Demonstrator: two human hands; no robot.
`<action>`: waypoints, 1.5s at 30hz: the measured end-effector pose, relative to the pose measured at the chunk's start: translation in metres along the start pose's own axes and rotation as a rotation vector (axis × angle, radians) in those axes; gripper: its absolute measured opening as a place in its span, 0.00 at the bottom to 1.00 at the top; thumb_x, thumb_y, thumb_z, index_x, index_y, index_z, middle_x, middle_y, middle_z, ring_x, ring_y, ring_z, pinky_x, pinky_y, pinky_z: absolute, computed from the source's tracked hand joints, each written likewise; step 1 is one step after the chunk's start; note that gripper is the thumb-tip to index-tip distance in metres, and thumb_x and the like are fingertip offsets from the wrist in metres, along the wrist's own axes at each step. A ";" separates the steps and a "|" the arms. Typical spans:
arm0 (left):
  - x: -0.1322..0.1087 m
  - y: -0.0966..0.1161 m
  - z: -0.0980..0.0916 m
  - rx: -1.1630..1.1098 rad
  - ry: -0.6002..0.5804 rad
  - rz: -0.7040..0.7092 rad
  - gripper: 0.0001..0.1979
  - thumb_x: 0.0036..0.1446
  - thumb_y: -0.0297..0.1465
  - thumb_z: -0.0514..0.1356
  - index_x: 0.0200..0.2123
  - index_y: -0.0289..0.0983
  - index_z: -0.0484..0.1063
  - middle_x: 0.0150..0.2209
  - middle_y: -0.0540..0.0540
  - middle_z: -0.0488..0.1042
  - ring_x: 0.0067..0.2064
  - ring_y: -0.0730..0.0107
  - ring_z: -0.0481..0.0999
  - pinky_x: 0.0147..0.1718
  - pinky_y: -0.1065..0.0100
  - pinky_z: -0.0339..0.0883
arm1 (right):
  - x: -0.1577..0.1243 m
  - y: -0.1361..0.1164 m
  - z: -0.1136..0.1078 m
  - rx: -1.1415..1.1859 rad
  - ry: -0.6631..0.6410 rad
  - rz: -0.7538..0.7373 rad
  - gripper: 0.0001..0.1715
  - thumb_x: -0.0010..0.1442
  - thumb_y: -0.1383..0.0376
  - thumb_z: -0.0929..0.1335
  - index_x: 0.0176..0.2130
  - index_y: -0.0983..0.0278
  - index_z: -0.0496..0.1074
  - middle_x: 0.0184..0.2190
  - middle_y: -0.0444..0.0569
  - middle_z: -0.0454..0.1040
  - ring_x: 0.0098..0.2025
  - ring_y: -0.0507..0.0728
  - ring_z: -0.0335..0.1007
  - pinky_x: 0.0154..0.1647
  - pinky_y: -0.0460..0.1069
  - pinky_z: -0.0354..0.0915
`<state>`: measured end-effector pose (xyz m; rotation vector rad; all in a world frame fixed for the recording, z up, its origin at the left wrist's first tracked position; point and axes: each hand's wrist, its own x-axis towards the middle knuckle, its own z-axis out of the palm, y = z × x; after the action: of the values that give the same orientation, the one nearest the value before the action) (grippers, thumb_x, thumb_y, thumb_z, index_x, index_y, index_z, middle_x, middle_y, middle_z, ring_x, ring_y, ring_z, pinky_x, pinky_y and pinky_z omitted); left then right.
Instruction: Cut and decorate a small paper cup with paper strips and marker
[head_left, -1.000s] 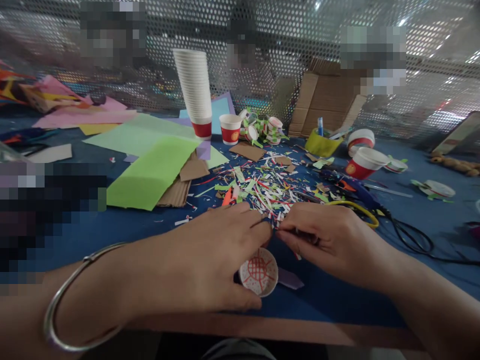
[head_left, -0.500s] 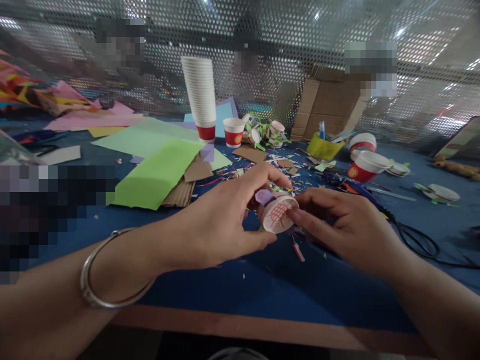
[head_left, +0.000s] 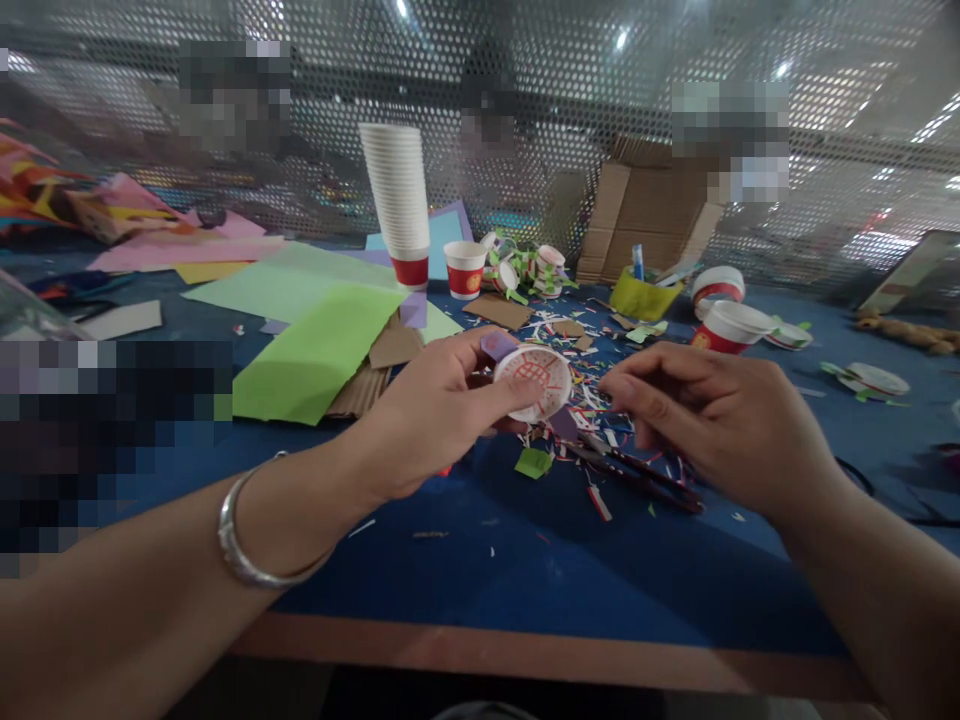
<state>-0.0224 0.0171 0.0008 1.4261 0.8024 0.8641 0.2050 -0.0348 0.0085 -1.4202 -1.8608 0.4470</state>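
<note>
A white paper disc (head_left: 551,375) with a red grid drawn on it, a small purple paper piece (head_left: 499,346) at its upper left, is held between the thumb and fingers of my left hand (head_left: 435,410). To its right and apart from it is my right hand (head_left: 697,420), thumb and index finger pinched together; whatever is at the fingertips is too small to name. Dark scissors (head_left: 645,475) lie on the table below and between the hands, near a green paper scrap (head_left: 533,462).
Paper snippets cover the middle. A tall cup stack (head_left: 397,200) and a single cup (head_left: 464,270) stand behind. Green sheets (head_left: 319,350) lie left. At the right are a yellow container (head_left: 646,295), a tipped cup (head_left: 731,328) and leafy paper discs (head_left: 874,380).
My right hand has come away from the disc. My left hand has shifted the disc slightly up and left, with its thumb now over the drawn face. The scissors have come into view.
</note>
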 end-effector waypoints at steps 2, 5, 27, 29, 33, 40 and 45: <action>0.000 -0.001 0.002 -0.055 0.031 -0.027 0.09 0.56 0.34 0.69 0.36 0.36 0.76 0.35 0.49 0.79 0.36 0.70 0.78 0.33 0.70 0.76 | 0.004 0.006 -0.005 -0.009 0.059 0.010 0.12 0.65 0.55 0.71 0.35 0.60 0.78 0.19 0.41 0.74 0.18 0.49 0.69 0.19 0.45 0.61; 0.000 -0.003 0.003 -0.051 0.052 -0.013 0.09 0.56 0.34 0.69 0.38 0.36 0.78 0.37 0.48 0.80 0.36 0.71 0.78 0.30 0.73 0.74 | 0.008 0.018 -0.015 -0.044 0.147 0.055 0.13 0.63 0.52 0.72 0.35 0.58 0.78 0.23 0.44 0.76 0.19 0.52 0.71 0.20 0.47 0.64; 0.011 -0.011 -0.002 -0.159 0.089 0.056 0.11 0.57 0.33 0.67 0.43 0.36 0.74 0.32 0.50 0.76 0.26 0.76 0.72 0.23 0.74 0.67 | 0.005 0.008 0.011 -0.210 -0.297 -0.154 0.09 0.67 0.62 0.68 0.38 0.61 0.78 0.32 0.44 0.80 0.32 0.53 0.74 0.32 0.47 0.64; 0.010 -0.011 -0.002 -0.140 0.088 0.044 0.12 0.58 0.35 0.67 0.44 0.37 0.74 0.32 0.50 0.76 0.27 0.75 0.73 0.23 0.73 0.67 | 0.003 0.003 0.014 -0.212 -0.319 -0.193 0.09 0.68 0.64 0.67 0.39 0.61 0.78 0.32 0.44 0.80 0.32 0.52 0.73 0.32 0.47 0.63; 0.007 -0.012 -0.001 -0.027 0.061 -0.010 0.13 0.59 0.37 0.67 0.43 0.37 0.73 0.36 0.48 0.78 0.31 0.73 0.75 0.24 0.73 0.66 | 0.003 0.004 0.010 -0.219 -0.278 -0.196 0.10 0.69 0.63 0.66 0.38 0.61 0.77 0.33 0.45 0.80 0.34 0.53 0.75 0.35 0.47 0.65; 0.008 -0.011 -0.001 -0.051 0.062 -0.035 0.15 0.57 0.34 0.68 0.45 0.37 0.71 0.38 0.48 0.79 0.30 0.75 0.74 0.23 0.74 0.65 | 0.014 0.032 -0.020 -0.406 -0.137 -0.068 0.13 0.68 0.56 0.68 0.37 0.60 0.78 0.31 0.46 0.80 0.29 0.53 0.72 0.31 0.49 0.63; 0.010 -0.006 -0.001 -0.136 0.097 0.003 0.10 0.58 0.31 0.67 0.42 0.35 0.72 0.37 0.48 0.78 0.32 0.76 0.75 0.28 0.75 0.68 | 0.020 0.065 -0.060 -0.575 -0.040 0.082 0.14 0.64 0.55 0.71 0.31 0.60 0.78 0.22 0.48 0.77 0.23 0.54 0.67 0.27 0.51 0.57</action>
<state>-0.0180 0.0263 -0.0049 1.2742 0.7989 0.9777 0.2900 -0.0047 0.0120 -1.8724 -2.0641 -0.0366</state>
